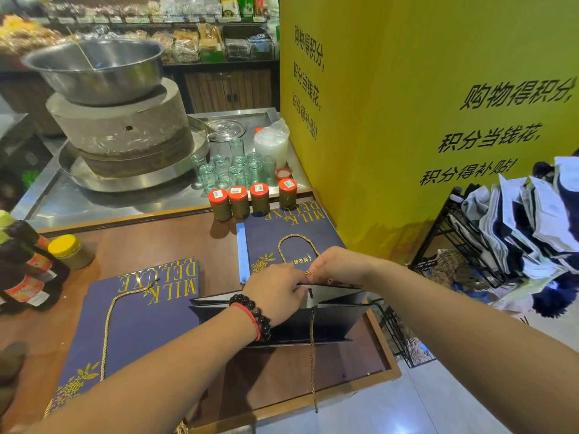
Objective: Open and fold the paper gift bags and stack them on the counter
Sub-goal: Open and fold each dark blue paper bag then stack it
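Stone mill (122,126) topped by a steel bowl (97,68) on a metal tray at back left. Beside it, clear glass jars (233,170), then four red-lidded jars (252,200) in a row. Yellow-lidded jar (67,250) and dark bottles (26,267) at left. Yellow wall (438,89) with black Chinese lettering. Black wire rack (438,245) at right.

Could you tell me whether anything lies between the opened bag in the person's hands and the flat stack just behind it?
Nothing visible does. The opened navy paper gift bag, held at its rim by left hand and right hand, sits directly before the flat navy bag stack; the red-lidded jars stand beyond it.
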